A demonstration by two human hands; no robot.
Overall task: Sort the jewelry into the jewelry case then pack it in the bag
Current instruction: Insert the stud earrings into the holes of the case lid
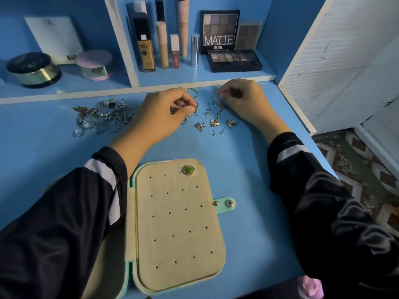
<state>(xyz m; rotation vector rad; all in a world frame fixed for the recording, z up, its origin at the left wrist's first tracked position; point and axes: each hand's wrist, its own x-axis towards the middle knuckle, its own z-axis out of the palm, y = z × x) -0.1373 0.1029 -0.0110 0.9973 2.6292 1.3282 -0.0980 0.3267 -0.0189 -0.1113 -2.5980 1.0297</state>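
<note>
Both my left hand (170, 108) and right hand (241, 98) are pinching bits of jewelry (214, 123), case (179, 225) lying open behind them, nearer me.

Open table (248, 160) strip beyond the jewelry case (179, 234)
Ring pile (101, 117) left, earrings (216, 124) right, shelf lip (86, 94) behind.

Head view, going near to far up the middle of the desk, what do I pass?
Open jewelry case → green-stone stud near its far edge → loose butterfly charms → white shelf lip → upright MATTE palette.
</note>
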